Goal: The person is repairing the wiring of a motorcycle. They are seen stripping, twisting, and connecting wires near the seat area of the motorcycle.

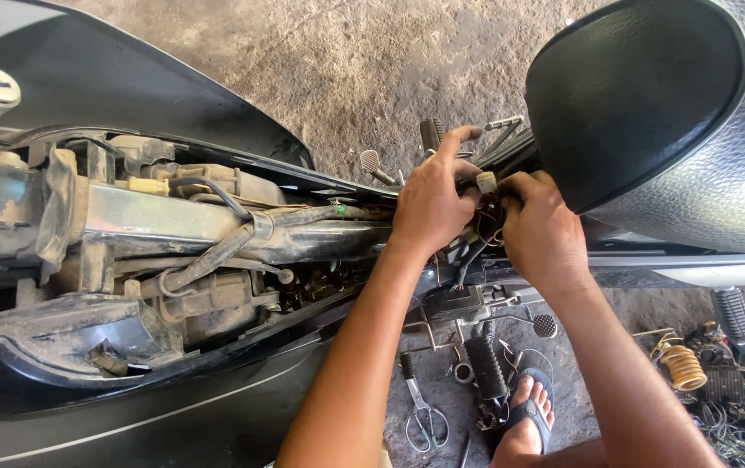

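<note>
Together, left hand [429, 204] and right hand [539, 227] pinch a wiring bundle [487, 218] with white connector [486, 181] beside the raised black seat [641, 95].

floor [346, 61]: bare grey concrete, stained | light: bright daylight

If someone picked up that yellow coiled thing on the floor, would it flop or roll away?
The yellow coil looks like a wound spring, so it would probably keep its shape rather than flop. Its round sides suggest it might roll if pushed, though the tangled wires beside it would likely stop it.
</note>
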